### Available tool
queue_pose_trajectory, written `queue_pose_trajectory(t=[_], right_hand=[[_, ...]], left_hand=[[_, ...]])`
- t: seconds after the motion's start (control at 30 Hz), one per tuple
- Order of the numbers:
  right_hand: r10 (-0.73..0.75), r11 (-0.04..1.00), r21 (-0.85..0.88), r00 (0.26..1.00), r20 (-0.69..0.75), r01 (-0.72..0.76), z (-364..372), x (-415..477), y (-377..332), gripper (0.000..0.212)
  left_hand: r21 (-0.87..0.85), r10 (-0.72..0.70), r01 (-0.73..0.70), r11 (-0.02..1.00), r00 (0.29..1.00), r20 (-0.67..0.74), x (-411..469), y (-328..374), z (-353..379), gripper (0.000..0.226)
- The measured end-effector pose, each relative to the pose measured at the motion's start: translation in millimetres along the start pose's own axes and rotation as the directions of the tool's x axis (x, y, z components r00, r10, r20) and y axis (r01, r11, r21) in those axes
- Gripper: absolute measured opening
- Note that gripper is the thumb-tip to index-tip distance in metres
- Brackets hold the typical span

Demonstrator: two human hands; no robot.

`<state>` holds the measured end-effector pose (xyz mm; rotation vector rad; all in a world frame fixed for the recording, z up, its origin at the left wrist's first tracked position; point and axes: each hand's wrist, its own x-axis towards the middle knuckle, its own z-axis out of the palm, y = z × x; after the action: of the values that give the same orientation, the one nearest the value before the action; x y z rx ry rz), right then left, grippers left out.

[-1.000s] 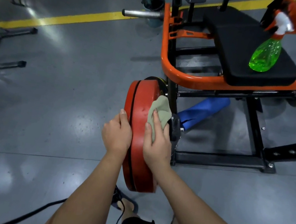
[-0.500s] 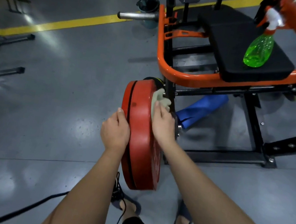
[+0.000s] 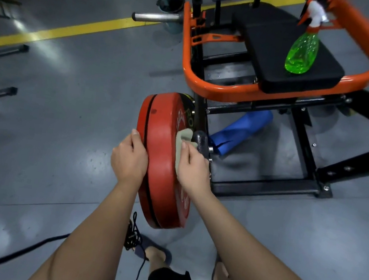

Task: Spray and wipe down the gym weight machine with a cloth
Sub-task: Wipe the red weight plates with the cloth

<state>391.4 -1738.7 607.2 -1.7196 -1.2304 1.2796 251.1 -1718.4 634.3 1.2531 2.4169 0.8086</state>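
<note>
far to the left of the red weight plate (image 3: 161,160), a yellow line (image 3: 63,30) crosses the grey floor (image 3: 61,121). the left hand (image 3: 129,158) sits on the plate's left rim, its grip curled round the edge, one finger lying up along it. the plate stands on edge, mounted on the machine's black frame (image 3: 265,188). on the plate's right face, near the hub, lies the green-grey cloth (image 3: 182,137); the right hand (image 3: 192,168) presses it there, grip loose, fingers laid nearly straight over the fabric. just right of the plate a blue roll (image 3: 240,129) lies under the frame. up and right of the plate, the green spray bottle (image 3: 301,54) stands on the black seat pad (image 3: 274,57).
</note>
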Motion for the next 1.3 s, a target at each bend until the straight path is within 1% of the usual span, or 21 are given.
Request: queue_pose_trajectory(t=[0.07,0.13,0.2,0.23,0.33,0.4,0.43,0.5,0.57,0.63,0.67,0.73,0.8,0.83,0.9,0.97,1.1,1.2,1.3], right_hand=[[0.023,0.999,-0.040,0.998,0.063,-0.021,1,6,11,0.042],[0.044,0.998,-0.043,0.994,0.101,-0.040,4,3,34,0.042],[0.120,0.993,-0.026,0.985,0.120,-0.118,7,-3,59,0.041],[0.168,0.985,-0.057,0.976,0.140,-0.161,8,-7,69,0.041],[0.324,0.930,-0.251,0.923,0.210,-0.269,8,-22,90,0.041],[0.385,0.908,-0.263,0.898,0.214,-0.327,4,-30,90,0.042],[0.377,0.914,-0.232,0.906,0.192,-0.332,2,-32,85,0.042],[0.271,0.960,-0.096,0.958,0.098,-0.262,-1,-36,61,0.039],[0.104,0.993,0.052,0.994,-0.032,-0.103,-1,-37,27,0.034],[-0.032,0.989,0.142,0.994,-0.102,0.047,4,-38,-6,0.031],[-0.097,0.985,0.129,0.988,-0.118,0.113,10,-37,-17,0.035],[-0.217,0.976,-0.041,0.964,-0.155,0.213,26,-36,-21,0.042],[-0.281,0.949,-0.211,0.934,-0.222,0.236,43,-35,-12,0.046],[-0.286,0.946,-0.229,0.923,-0.259,0.229,47,-34,-7,0.047],[-0.245,0.966,-0.156,0.917,-0.315,0.204,49,-28,-4,0.049],[-0.209,0.976,-0.126,0.924,-0.320,0.177,50,-22,-4,0.052],[-0.246,0.955,-0.241,0.919,-0.309,0.175,52,-15,-7,0.055],[-0.207,0.952,-0.277,0.939,-0.273,0.129,48,-4,-16,0.057],[-0.156,0.954,-0.286,0.962,-0.222,0.088,42,16,-36,0.051]], left_hand=[[0.008,-0.018,0.018,1.000,1.000,0.001,1,1,0,0.057],[0.005,-0.017,0.017,1.000,1.000,0.000,2,1,0,0.057],[-0.004,-0.017,0.017,1.000,1.000,0.003,4,1,0,0.057],[-0.010,-0.017,0.017,1.000,1.000,0.007,4,1,0,0.058],[-0.029,-0.010,0.011,1.000,1.000,0.013,5,0,1,0.058],[-0.037,-0.011,0.012,0.999,1.000,0.022,6,0,1,0.058],[-0.040,-0.010,0.011,0.999,1.000,0.024,6,1,1,0.058],[-0.039,-0.009,0.010,0.999,1.000,0.027,6,0,1,0.058],[-0.039,-0.010,0.011,0.999,1.000,0.027,7,1,1,0.058],[-0.041,-0.016,0.016,0.999,1.000,0.018,8,0,1,0.058],[-0.039,-0.016,0.017,0.999,1.000,0.014,9,0,1,0.058],[-0.035,-0.011,0.011,0.999,1.000,0.017,10,0,1,0.057],[-0.028,0.017,-0.016,0.999,1.000,0.022,12,-2,1,0.057],[-0.026,0.029,-0.028,0.999,0.999,0.026,12,-3,1,0.056],[-0.037,0.036,-0.035,0.999,0.999,0.028,13,-2,2,0.057],[-0.041,0.041,-0.040,0.998,0.999,0.020,14,-2,2,0.057],[-0.054,0.017,-0.016,0.998,1.000,0.021,13,1,2,0.058],[-0.056,-0.009,0.011,0.998,0.999,0.032,15,0,3,0.058],[-0.042,-0.001,0.003,0.999,0.999,0.036,13,0,5,0.058]])
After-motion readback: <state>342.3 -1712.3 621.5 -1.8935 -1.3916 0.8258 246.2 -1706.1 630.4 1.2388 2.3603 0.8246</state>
